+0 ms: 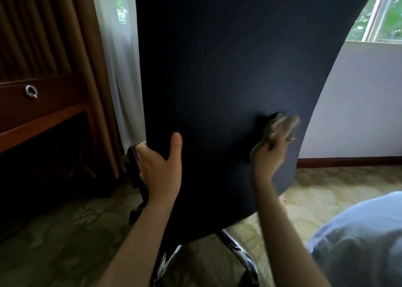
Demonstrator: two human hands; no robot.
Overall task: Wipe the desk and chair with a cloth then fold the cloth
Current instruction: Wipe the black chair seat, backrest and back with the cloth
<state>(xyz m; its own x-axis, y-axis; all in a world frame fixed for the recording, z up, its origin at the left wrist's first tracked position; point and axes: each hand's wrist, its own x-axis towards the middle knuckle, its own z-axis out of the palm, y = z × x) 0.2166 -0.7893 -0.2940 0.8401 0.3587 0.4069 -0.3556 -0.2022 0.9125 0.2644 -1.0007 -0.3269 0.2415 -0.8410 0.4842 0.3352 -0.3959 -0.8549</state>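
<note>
The dark chair back (217, 69) fills the middle of the view, seen from behind. My left hand (159, 164) grips its lower left edge, thumb on the back surface and fingers curled round the side near the black armrest (136, 171). My right hand (269, 154) holds a crumpled grey-green cloth (280, 127) and presses it against the lower right of the chair back. The cloth is blurred. The chair's seat is hidden behind the back.
A dark wooden desk (43, 117) with a ring-pull drawer stands at left, beside brown and white curtains (113, 69). Chrome chair legs (239, 252) spread over the patterned carpet below. A pale wall and window lie at right; a light blue cushion-like thing (361, 243) sits bottom right.
</note>
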